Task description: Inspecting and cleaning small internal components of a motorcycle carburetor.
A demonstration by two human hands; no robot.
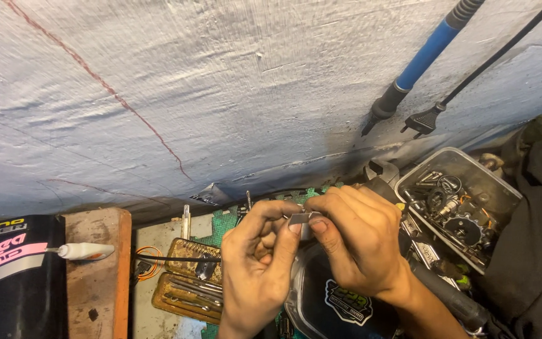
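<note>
Sitting right between the fingertips of both hands, a small grey rectangular piece (300, 218) is pinched just above a dark round container (340, 301). It's flat, dull metal-looking, too small for detail to be made out. The left hand (260, 260) is curled nearly closed, thumb and forefinger clamped on the piece's left end. The right hand (357, 238) is likewise closed, its thumb and fingers gripping the right end. A clear plastic box of parts (459, 204) is seen near the right hand, a worn tool case (189, 279) beside the left one.
</note>
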